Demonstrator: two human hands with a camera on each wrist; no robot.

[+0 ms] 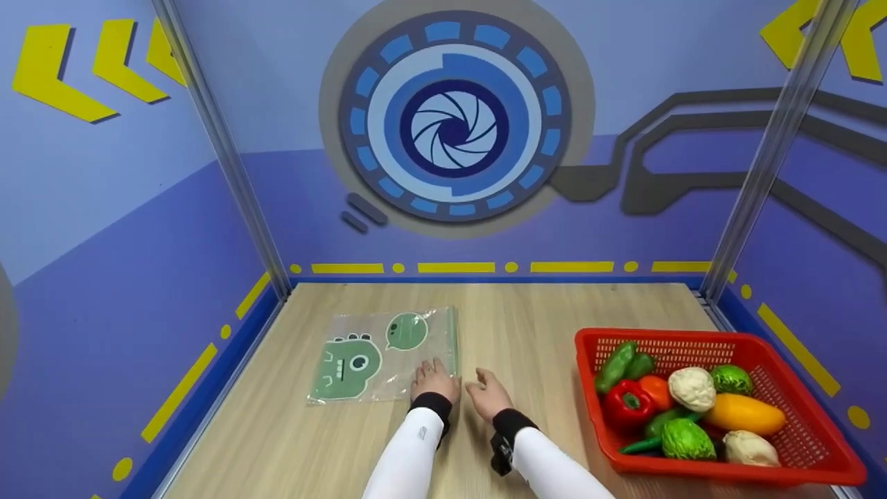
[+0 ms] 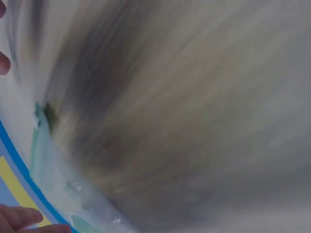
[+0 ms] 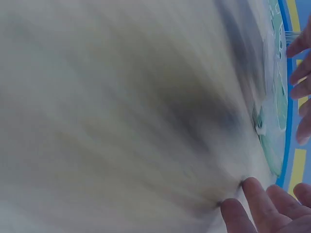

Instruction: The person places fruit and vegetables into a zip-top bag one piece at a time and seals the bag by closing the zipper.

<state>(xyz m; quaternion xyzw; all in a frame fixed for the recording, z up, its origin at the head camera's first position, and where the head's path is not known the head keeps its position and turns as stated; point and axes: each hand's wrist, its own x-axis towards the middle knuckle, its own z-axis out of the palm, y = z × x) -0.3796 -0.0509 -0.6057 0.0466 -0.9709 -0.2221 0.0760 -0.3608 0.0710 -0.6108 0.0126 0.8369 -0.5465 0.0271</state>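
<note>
A clear plastic bag (image 1: pixel 353 367), printed with a green one-eyed monster and a speech bubble, lies flat on the wooden table. Over its near right corner is my left hand (image 1: pixel 434 382), palm down with fingers extended forward. Just right of the bag, my right hand (image 1: pixel 489 395) is low over the wood, fingers loosely bent and holding nothing. In the right wrist view, the right fingertips (image 3: pixel 252 187) come right down at the tabletop. At the lower left of the left wrist view, left fingers (image 2: pixel 24 218) show beside the bag's edge (image 2: pixel 41 141).
A red plastic basket (image 1: pixel 721 337) stands at the right of the table (image 1: pixel 527 326). It holds several vegetables, among them a red bell pepper (image 1: pixel 628 404), a cauliflower (image 1: pixel 691 389) and a long yellow one (image 1: pixel 745 414). Printed panels with metal posts (image 1: pixel 229 149) enclose the table.
</note>
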